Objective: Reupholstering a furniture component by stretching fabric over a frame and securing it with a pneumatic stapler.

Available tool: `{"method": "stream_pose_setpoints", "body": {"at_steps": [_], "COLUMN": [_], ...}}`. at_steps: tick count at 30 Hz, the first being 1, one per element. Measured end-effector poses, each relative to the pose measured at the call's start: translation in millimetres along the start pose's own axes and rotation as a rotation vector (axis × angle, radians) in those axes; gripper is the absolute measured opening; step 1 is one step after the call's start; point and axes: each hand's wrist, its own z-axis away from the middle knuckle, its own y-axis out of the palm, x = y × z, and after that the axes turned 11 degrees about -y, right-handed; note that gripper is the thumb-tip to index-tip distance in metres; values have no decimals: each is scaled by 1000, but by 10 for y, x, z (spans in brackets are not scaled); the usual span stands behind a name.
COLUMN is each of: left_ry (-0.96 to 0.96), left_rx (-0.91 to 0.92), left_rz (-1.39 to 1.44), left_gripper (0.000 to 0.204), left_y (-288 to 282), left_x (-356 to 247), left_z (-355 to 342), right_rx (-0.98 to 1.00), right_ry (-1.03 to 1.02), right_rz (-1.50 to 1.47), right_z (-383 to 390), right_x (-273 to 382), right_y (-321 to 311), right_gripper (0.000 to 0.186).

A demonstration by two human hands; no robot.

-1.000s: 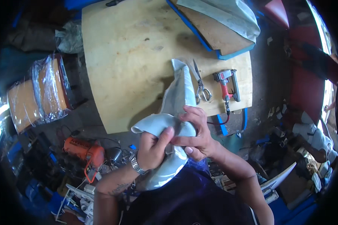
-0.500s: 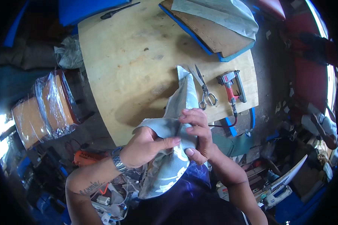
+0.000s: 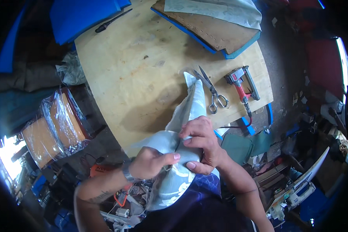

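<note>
A pale grey-blue upholstery fabric piece with a light floral pattern spans from my lap up over the near edge of the wooden table. My left hand is closed on its left part, thumb pressed on top and fingers hidden under a fold. My right hand grips the fabric's right side, fingers curled over it. Above my hands the cloth narrows to a folded tip on the tabletop. Close to that tip lie metal scissors, blades partly apart.
A red and black air stapler with a hose rests on the table, right of the scissors. At the far side sits a brown board with blue foam, fabric over it. A screwdriver-like tool lies far left. Plastic-wrapped orange cushions stand left.
The view has shifted slightly. Both hands still grip the fabric in nearly the same place, and the flap by my left hand has swung a little outward, blurred at its edge.
</note>
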Motion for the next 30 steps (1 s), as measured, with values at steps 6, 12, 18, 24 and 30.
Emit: {"method": "stream_pose_setpoints", "body": {"at_steps": [6,12,18,24,30], "left_ry": [72,-196,-402,-699,-435], "left_rx": [-76,-28,-21,-66,112], "left_rz": [-146,-693,-444,-50,95], "left_gripper": [28,18,16,13,21], "left_y": [-82,-267,-321,-466,-161], "left_x": [67,-720,-802,-406,-613], "left_z": [-14,-157,-225,-282,-272], "right_rx": [17,10,49,49,61], "right_ry": [-29,35,-54,-48,-60], "right_rz": [-6,-6,40,24,-4], "right_z": [-16,-96,-154,-133,-127], "right_x": [-106,-248,-315,-361,-356], "right_y": [-19,14,-26,-70,-94], "right_gripper": [30,28,23,18,18]}}
